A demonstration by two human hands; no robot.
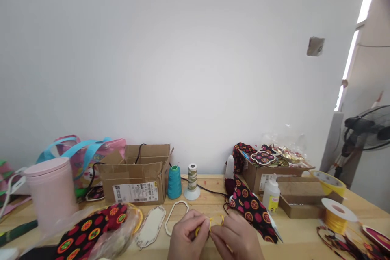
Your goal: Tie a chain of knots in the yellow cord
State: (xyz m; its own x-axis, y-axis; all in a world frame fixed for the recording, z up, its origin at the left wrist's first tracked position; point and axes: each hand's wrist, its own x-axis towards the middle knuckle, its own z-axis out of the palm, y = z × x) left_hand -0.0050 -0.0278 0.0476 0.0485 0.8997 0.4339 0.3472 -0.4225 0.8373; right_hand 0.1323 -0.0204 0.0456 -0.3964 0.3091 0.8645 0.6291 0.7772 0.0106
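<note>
Close together at the front of the table, my left hand (189,236) and my right hand (239,239) both pinch a thin yellow cord (222,220). The cord bends in a small loop between the fingertips, and part of it is hidden inside my left hand. Just beyond my left hand lies a white oval frame (167,223) with an open middle. Beside that rests a cream panel (151,226) with a patterned edge. On the right, a white spool (338,207) carries yellow cord of a similar colour.
Behind my hands stand a teal thread cone (174,183) and a camouflage-coloured thread cone (192,177). A cardboard box (134,178), a pink canister (51,191) and patterned fabric (88,231) occupy the left. Rightward are a glue bottle (271,195), more patterned fabric (248,207) and a small open box (300,207).
</note>
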